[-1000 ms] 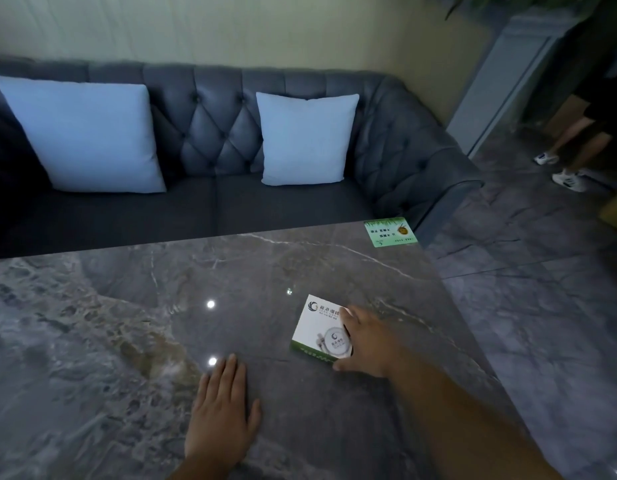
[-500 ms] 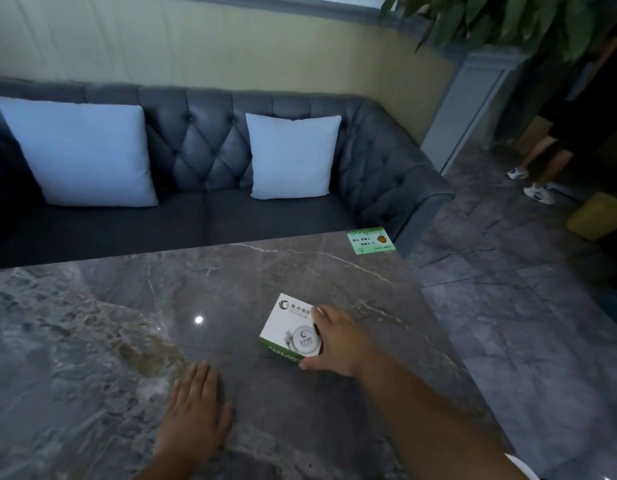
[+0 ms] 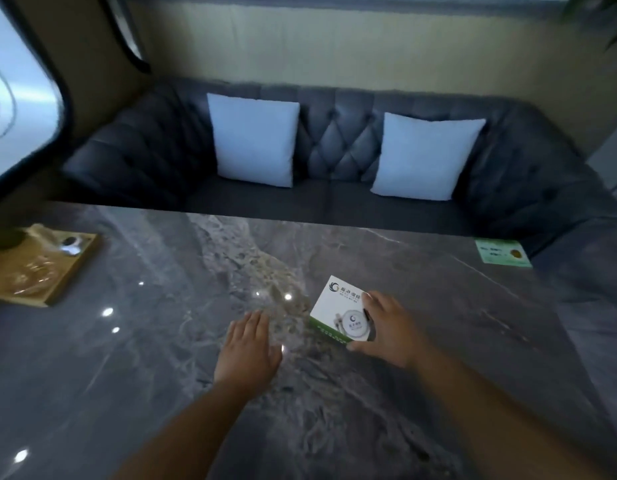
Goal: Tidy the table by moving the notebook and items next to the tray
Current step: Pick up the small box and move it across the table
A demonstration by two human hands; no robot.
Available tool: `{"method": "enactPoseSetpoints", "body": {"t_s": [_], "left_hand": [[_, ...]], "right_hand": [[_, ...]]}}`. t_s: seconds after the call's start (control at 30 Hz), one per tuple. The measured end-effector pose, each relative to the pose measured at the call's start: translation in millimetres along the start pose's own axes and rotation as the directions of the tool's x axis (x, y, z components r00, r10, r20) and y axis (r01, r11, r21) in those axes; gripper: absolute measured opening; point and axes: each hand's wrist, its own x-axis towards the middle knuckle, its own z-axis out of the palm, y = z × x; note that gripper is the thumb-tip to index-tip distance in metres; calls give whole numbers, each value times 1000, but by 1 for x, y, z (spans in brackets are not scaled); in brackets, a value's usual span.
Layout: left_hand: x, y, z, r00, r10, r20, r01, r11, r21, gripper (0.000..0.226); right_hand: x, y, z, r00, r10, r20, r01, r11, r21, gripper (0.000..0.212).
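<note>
Right hand (image 3: 386, 327) grips white-and-green box (image 3: 338, 311) by its right edge, thumb at the near corner, on the grey marble table (image 3: 438, 306). Left hand (image 3: 248, 351) lies flat, fingers straight, just left of the box. Wooden tray (image 3: 58, 282) sits well apart, far left.

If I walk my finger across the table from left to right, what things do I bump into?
wooden tray → left hand → white box → right hand, gripping the box → green card
</note>
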Motion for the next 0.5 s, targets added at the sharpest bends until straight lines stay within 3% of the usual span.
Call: {"method": "enactPoseSetpoints", "body": {"t_s": [0.27, 0.5], "left_hand": [[-60, -111, -30, 983, -170, -73, 171, 985, 6, 61], [-106, -233, -44, 963, -260, -74, 261, 965, -1, 64]], "right_hand": [[38, -105, 26, 987, -157, 21, 158, 986, -59, 117], [72, -234, 66, 971, -235, 29, 237, 964, -119, 117]]}}
